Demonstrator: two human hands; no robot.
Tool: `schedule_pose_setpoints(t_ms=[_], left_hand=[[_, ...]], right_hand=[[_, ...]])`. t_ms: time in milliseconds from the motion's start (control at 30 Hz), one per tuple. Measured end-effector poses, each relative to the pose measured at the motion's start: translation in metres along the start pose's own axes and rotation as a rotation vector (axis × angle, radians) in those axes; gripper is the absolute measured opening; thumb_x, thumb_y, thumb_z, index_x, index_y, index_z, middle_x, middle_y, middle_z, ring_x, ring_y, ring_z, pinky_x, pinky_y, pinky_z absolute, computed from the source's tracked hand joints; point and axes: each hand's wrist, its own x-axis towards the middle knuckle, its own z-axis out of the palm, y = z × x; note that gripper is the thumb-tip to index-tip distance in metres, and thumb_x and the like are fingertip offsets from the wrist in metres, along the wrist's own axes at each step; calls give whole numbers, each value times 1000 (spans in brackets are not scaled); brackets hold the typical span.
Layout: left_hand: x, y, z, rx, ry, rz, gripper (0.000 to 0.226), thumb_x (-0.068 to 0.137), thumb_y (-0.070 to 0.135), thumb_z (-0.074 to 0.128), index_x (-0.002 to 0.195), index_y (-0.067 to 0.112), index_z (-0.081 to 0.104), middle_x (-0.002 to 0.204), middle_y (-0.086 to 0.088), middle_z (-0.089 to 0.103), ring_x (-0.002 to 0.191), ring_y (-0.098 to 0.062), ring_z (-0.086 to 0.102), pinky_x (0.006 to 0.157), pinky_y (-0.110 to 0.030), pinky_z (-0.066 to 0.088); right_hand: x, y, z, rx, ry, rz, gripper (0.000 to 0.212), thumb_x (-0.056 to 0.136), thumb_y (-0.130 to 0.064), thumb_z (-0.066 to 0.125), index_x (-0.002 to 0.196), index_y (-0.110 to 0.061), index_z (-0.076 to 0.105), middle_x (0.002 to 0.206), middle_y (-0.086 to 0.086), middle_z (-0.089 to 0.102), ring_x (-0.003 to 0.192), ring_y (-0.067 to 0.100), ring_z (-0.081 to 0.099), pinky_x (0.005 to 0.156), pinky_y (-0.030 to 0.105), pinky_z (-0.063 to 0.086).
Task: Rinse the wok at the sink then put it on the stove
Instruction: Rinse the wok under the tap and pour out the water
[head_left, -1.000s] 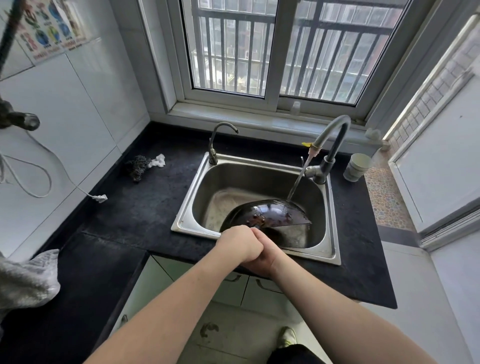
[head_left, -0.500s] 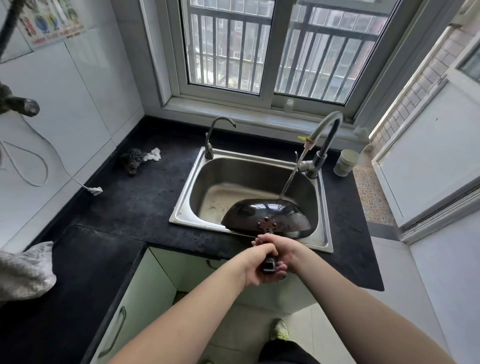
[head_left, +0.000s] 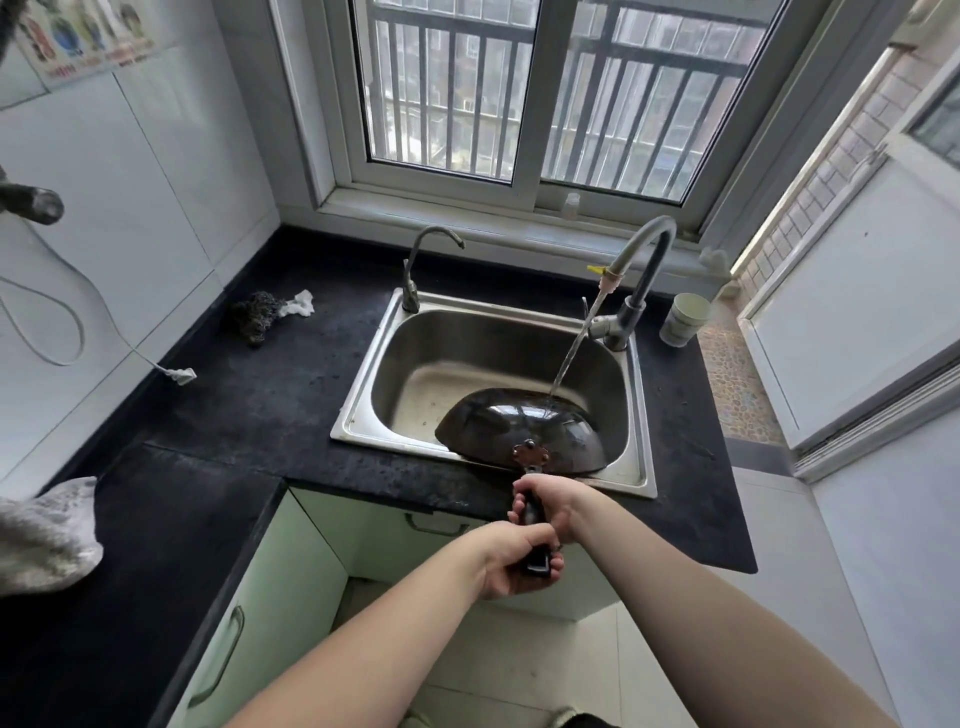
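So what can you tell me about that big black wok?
The wok is dark, round and looks like metal, tipped so its rounded underside faces the camera, over the near side of the steel sink. A rusty riveted bracket joins its black handle. Tap water lands on its top edge. The left hand and right hand both grip the handle.

wok (head_left: 519, 428) tipped underside-up, hands spread along handle (head_left: 532, 540)
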Motion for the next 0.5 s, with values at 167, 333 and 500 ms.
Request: schedule_pose_setpoints(t_ms=[167,333,500], left_hand=[[10,-15,5,146,29,-5,10,89,10,52,79,12,52,65,-5,60,51,-11,62,52,-27,56],[21,-40,18,305,79,85,5,89,15,50,88,16,54,65,3,67,62,-10,67,51,-17,45],[37,-65,26,374,128,209,12,82,22,51,89,14,57,67,0,69,63,-15,67,58,-24,45]], right_hand=[[14,10,-4,-42,-11,-26,33,91,-15,49,61,-17,36,36,-5,36,25,7,32,35,14,30],[15,25,-25,-108,-50,-24,33,88,-15,51,57,-17,39,40,-6,39,29,7,33,36,17,30],[18,38,-37,-144,14,-159,20,84,-12,53,66,-14,43,47,-1,34,35,12,32,41,20,32]])
